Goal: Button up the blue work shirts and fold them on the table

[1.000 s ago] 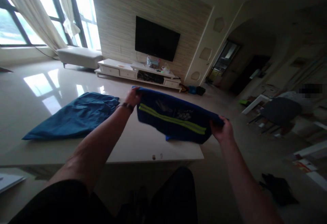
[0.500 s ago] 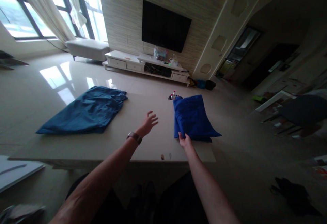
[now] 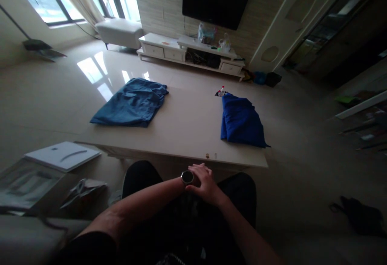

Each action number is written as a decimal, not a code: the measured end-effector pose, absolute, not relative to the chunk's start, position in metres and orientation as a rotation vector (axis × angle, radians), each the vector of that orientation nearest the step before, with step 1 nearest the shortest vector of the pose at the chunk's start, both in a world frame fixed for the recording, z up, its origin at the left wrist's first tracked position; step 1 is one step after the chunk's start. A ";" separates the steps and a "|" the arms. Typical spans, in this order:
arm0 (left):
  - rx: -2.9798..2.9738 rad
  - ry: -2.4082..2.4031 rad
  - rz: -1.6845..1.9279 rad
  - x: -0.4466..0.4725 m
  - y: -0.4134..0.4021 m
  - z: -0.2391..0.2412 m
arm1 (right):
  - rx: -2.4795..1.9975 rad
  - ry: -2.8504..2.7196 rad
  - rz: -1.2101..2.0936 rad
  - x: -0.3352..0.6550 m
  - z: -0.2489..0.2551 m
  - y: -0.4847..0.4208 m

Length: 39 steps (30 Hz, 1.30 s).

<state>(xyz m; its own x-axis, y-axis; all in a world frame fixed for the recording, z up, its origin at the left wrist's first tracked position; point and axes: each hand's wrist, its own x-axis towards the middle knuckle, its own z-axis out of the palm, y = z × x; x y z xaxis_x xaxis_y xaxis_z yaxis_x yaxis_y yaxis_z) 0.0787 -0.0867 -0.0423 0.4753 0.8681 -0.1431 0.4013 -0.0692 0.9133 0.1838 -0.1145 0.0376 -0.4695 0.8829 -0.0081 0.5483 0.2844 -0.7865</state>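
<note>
Over my lap, my right hand (image 3: 208,184) lies across my left hand (image 3: 196,180), its fingers and thumb on either side, close to the wrist. Most of my left hand is hidden under it, so its fingers do not show. A round dark-faced watch (image 3: 187,177) sits on my left wrist, right beside the right fingertips. Neither hand touches the cloths. On the pale table (image 3: 187,128), a folded teal-blue cloth item (image 3: 136,103) lies at left, and a folded bright-blue cloth item (image 3: 242,120), with a pointed corner over the edge, lies at right.
Small bottles with red caps (image 3: 223,90) stand behind the bright-blue cloth. Two small objects (image 3: 207,155) lie at the table's near edge. A white box (image 3: 62,156) rests at left on a clear bin. Beyond are a low TV cabinet (image 3: 160,45) and a grey bench (image 3: 121,31).
My right hand has let go of the bright-blue cloth, which now lies flatter on the table. Both hands have drawn back to my lap and come together. The view has tilted down.
</note>
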 end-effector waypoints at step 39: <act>0.764 0.768 0.471 -0.100 -0.377 0.112 | -1.433 -1.645 1.178 0.225 -0.006 -0.160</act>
